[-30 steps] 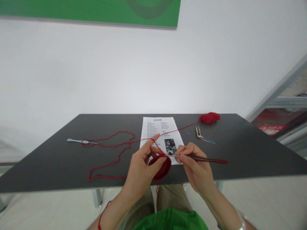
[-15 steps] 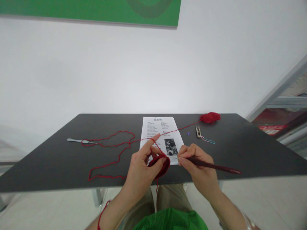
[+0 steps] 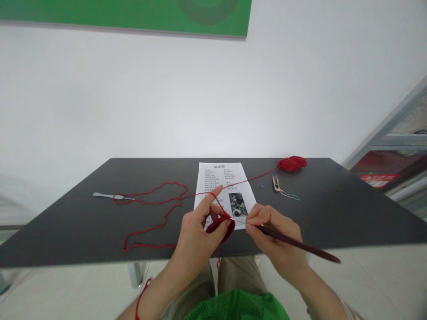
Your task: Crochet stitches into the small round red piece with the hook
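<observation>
My left hand point(image 3: 196, 233) pinches a round piece of dark red crochet point(image 3: 222, 227), with the forefinger raised and a strand of red yarn point(image 3: 147, 229) passing over it. My right hand point(image 3: 273, 235) grips a long dark crochet hook point(image 3: 296, 243) like a pencil. Its thin pale tip reaches the edge of the crochet. The yarn runs across the tabletop in loose loops and up to a red yarn ball point(image 3: 292, 164) at the far edge. The lower part of the crochet is hidden behind my fingers.
A printed pattern sheet point(image 3: 213, 175) with a photo lies under my hands on the dark table point(image 3: 320, 213). Thread snips point(image 3: 275, 183) with a teal cord point(image 3: 289, 196), a small purple marker point(image 3: 262, 185) and a grey hook point(image 3: 106, 195) also lie there.
My right hand has moved left and closer to the crochet, and the hook now slopes down to the right. The crochet has turned a little in my left hand.
</observation>
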`<state>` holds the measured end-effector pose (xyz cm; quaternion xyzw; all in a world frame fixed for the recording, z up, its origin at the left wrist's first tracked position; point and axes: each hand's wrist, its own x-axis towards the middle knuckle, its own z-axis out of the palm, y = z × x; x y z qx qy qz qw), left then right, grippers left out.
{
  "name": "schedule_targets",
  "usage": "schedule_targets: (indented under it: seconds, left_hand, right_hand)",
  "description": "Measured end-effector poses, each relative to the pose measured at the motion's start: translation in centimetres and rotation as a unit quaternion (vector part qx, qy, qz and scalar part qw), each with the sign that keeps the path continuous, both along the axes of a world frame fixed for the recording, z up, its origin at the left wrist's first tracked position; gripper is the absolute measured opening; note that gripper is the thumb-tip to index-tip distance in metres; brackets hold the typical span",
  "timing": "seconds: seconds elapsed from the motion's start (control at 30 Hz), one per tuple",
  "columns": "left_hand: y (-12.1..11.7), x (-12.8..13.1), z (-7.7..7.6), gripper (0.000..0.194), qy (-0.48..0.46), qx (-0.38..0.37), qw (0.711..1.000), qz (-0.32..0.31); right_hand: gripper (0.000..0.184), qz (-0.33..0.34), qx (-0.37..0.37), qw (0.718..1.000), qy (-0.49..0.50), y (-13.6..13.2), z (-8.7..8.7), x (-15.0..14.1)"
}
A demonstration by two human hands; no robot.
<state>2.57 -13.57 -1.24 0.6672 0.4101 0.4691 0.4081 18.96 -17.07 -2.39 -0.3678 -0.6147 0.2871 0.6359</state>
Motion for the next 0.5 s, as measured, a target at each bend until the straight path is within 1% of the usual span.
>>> schedule_targets:
  seconds: [0.13,0.2,0.23,0.3,0.4,0.5]
  left_hand:
    - [0.0,0.0,0.1,0.063,0.006,-0.002,1.0,-0.001]
    - [-0.1,0.0,0.1,0.065,0.004,-0.003,1.0,-0.004]
    - [-0.1,0.1,0.1,0.065,0.001,-0.004,1.0,-0.006]
    - [0.0,0.1,0.2,0.067,-0.004,-0.014,1.0,-0.016]
    - [0.0,0.0,0.2,0.073,-0.011,-0.04,0.998,-0.039]
    - [0.2,-0.1,0.3,0.075,-0.021,-0.065,0.997,-0.045]
  right_hand:
    - [0.018,-0.016,0.009,1.0,-0.007,-0.4,-0.2,-0.5]
    - [0.018,-0.027,0.005,1.0,0.01,-0.4,-0.3,-0.6]
    - [0.018,-0.022,-0.013,0.999,0.033,-0.3,-0.4,-0.6]
    - [0.015,0.011,-0.07,0.992,0.103,0.1,-0.6,-0.4]
    - [0.013,0.075,-0.155,0.964,0.205,0.6,-0.7,-0.2]
    - [0.015,0.094,-0.186,0.944,0.255,0.9,-0.7,-0.3]
